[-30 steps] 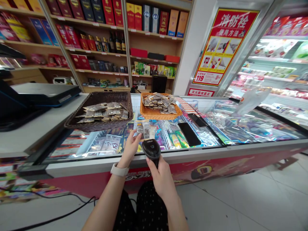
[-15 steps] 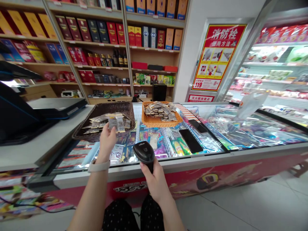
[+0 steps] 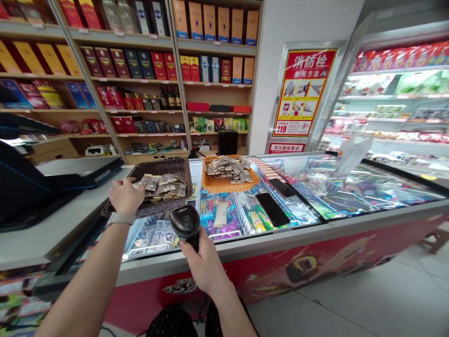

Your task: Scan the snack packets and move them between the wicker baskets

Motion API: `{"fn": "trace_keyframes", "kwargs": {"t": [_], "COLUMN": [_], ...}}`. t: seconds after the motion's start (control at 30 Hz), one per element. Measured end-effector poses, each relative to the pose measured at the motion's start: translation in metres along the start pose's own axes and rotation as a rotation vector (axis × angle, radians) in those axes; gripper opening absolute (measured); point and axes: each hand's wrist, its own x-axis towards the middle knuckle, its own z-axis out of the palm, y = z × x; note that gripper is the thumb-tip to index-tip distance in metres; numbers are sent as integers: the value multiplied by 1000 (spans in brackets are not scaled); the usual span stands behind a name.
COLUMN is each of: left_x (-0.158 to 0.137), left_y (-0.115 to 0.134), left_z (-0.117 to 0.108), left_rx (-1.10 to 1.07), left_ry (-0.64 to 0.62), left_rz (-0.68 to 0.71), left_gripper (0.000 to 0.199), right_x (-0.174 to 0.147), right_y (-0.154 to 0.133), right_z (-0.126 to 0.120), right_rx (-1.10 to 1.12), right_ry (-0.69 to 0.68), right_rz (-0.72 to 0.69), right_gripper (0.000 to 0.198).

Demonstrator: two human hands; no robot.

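A black handheld barcode scanner [image 3: 185, 220] is gripped in my right hand [image 3: 205, 262], its head raised above the near edge of the glass-topped freezer. My left hand [image 3: 125, 196] is over the left side of a dark brown wicker basket [image 3: 154, 206], its thumb against the left end of a pile of small flat packets [image 3: 164, 187]. The thumb stands apart from the bent fingers, whose tips are partly hidden. To the right, an orange wicker basket [image 3: 228, 187] holds more such packets.
Two dark phones, one nearer [image 3: 272, 209] and one farther [image 3: 281, 187], lie on the freezer [image 3: 280, 238]. A clear plastic bag [image 3: 352, 157] stands farther right. At left is a counter [image 3: 31, 238] with a flat-topped device [image 3: 80, 168]. Shelves of boxes line the back.
My left hand has moved left, from the front of the packets to their left side. My right hand has shifted left with the scanner. The view has tilted slightly upward.
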Motion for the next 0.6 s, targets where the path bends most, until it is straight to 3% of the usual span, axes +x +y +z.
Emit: {"fn": "trace_keyframes", "kwargs": {"t": [0.13, 0.27, 0.4, 0.5, 0.6], "left_x": [-18, -40, -55, -61, -66], "left_y": [39, 106, 162, 191, 216], "left_z": [8, 47, 100, 133, 160], "left_rx": [-110, -269, -381, -379, -324], "left_ry": [65, -53, -331, -575, -713], "left_rz": [283, 524, 526, 461, 391], "left_gripper": [31, 32, 23, 16, 19], "right_x": [0, -1, -7, -12, -13], "right_y": [3, 11, 22, 31, 39], "right_z": [-14, -44, -81, -104, -118], "right_rx": [-8, -17, -18, -21, -5], "right_ry": [60, 143, 247, 306, 360], "right_rz": [18, 38, 56, 55, 51], "right_gripper": [22, 28, 33, 34, 33]}}
